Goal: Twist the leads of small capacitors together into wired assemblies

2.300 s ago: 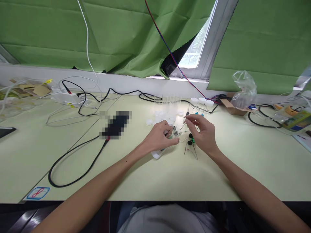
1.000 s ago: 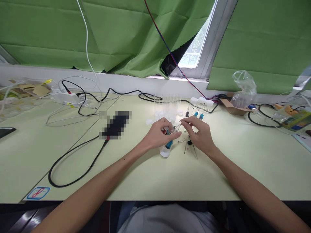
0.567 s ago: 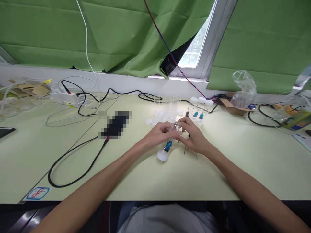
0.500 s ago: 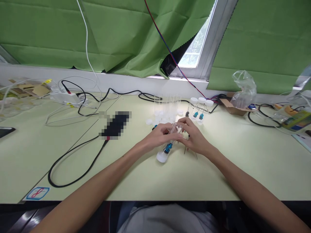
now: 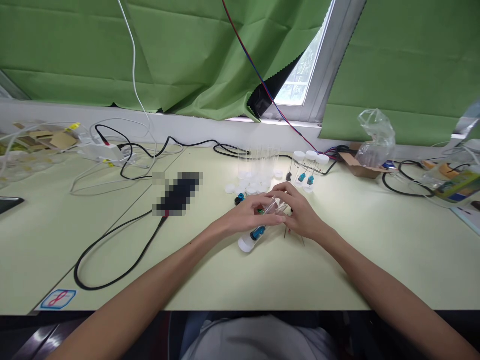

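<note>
A clear plastic tube (image 5: 252,240) lies slanted between my hands, its white cap (image 5: 245,244) pointing down toward me. Inside it, near the cap, shows a blue fitting (image 5: 258,233). My left hand (image 5: 243,215) is closed around the tube's middle. The fingers of my right hand (image 5: 304,214) curl round the upper end, which they partly hide. Thin rods stick out below my right hand, mostly covered by it. Left of the tube lie blue and black fittings (image 5: 239,199) on the table.
Upright clear tubes (image 5: 258,162) stand behind my hands, with loose white caps (image 5: 230,188) before them. Several white-capped tubes with blue or dark fittings (image 5: 310,172) stand right of those. A phone on a black cable (image 5: 77,265) lies left. A cardboard box (image 5: 358,167) sits back right.
The tube has tilted flatter, its capped end shifting slightly left. My left hand has turned a little with it, uncovering more of the blue and black fittings. My right hand has barely moved.
</note>
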Tool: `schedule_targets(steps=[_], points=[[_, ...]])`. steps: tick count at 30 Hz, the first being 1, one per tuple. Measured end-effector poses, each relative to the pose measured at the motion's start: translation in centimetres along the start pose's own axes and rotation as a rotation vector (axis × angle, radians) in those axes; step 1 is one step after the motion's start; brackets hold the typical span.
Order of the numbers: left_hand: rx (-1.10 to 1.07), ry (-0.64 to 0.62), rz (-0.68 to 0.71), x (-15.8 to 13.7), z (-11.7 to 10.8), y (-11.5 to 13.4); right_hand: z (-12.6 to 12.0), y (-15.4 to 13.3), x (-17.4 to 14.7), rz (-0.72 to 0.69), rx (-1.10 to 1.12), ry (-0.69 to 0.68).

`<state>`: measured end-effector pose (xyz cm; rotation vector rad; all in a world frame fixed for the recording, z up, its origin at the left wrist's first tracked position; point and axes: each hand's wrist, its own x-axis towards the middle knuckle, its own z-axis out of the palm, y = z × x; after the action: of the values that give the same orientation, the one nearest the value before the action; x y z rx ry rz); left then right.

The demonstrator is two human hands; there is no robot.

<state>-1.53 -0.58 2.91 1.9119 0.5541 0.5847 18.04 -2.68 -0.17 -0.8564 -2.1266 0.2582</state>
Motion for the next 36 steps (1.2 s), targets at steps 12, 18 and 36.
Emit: schedule_targets(steps=[12, 18, 36], points=[[-0.065, 0.007, -0.009, 0.0, 0.6, -0.5, 0.0, -0.2, -0.1, 0.024, 0.003, -0.017], [-0.190, 0.031, -0.041, -0.1, 0.8, -0.4, 0.2, 0.1, -0.1, -0.059, -0.090, 0.091], [-0.097, 0.219, -0.088, 0.1, 1.1, -0.5, -0.3, -1.1, 0.5, 0.218, -0.070, 0.475]])
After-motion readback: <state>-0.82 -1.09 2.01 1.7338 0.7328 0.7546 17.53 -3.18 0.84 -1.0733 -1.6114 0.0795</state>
